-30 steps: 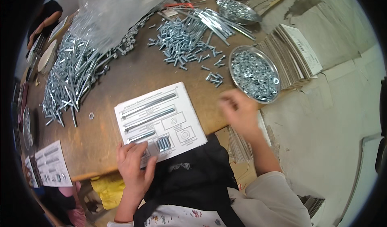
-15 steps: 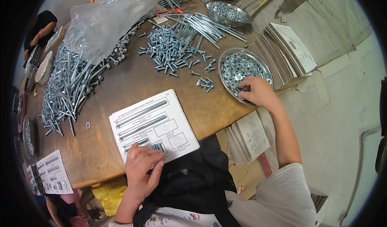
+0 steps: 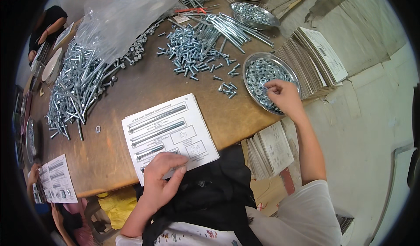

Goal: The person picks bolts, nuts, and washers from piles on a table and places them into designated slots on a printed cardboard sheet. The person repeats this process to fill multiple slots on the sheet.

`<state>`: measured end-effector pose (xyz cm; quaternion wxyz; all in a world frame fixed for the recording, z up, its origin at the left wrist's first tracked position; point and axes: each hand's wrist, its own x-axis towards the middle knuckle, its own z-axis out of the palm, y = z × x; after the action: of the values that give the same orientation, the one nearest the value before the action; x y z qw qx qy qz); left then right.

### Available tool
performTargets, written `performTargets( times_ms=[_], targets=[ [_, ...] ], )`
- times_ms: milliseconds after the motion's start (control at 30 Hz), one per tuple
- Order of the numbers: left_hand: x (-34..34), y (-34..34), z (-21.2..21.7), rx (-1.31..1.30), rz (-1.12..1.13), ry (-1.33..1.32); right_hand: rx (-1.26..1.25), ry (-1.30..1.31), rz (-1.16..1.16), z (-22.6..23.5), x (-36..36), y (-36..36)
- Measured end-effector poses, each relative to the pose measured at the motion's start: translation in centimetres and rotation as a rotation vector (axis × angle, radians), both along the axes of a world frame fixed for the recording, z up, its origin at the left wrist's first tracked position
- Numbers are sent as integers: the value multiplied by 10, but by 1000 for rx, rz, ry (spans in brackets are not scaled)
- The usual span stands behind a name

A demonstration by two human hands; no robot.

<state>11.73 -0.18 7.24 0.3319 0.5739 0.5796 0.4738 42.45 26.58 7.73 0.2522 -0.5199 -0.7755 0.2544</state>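
Observation:
A stack of printed sheets (image 3: 202, 134) lies at the table's front edge. Two long bolts (image 3: 164, 132) and one short bolt (image 3: 150, 152) rest on its outlined pictures. My left hand (image 3: 162, 176) is over the lower part of the top sheet, its fingers outstretched and its thumb apart; it partly covers small pieces there. On the right stands a round metal bowl (image 3: 299, 85) full of washers (image 3: 267, 71). Above them my right hand (image 3: 283, 98) has its fingertips drawn together in a pinch; whether a washer is between them is hidden.
Loose short bolts (image 3: 190, 49) and long bolts (image 3: 229, 31) are heaped behind the sheets. A bigger bolt heap (image 3: 74, 80) lies left under a clear plastic bag (image 3: 116, 27). Cardboard stacks (image 3: 306, 62) stand right of the bowl. Other people (image 3: 46, 31) work at the left.
My right hand has risen a little out of the washers, fingertips together. My left hand has shifted slightly right and down the sheet, uncovering the short bolt. The whole view has shifted a little.

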Motion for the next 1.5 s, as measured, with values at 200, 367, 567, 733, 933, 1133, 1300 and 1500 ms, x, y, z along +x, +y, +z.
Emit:
performTargets(
  times_ms=[200,367,567,733,933,1133,1300,1500],
  targets=[
    [16,29,2,-164,-84,-623,187,-41,-128,3,-4,-14],
    [29,33,4,-230,-204,-608,50,-301,65,3,0,-9],
    [41,40,-5,-287,-244,-602,259,-537,112,1,-7,-2],
    [46,53,-3,-404,-294,-690,194,-277,-36,-6,1,-3],
    [77,81,5,-466,-52,-1305,68,261,45,22,-54,-89],
    [84,85,-29,-354,-221,-1618,360,50,219,13,-85,-142],
    [73,82,-25,-437,-248,-1587,117,230,292,12,-74,-134],
    [66,75,-21,-478,-453,-1577,-458,444,472,24,-62,-119]
  ],
)
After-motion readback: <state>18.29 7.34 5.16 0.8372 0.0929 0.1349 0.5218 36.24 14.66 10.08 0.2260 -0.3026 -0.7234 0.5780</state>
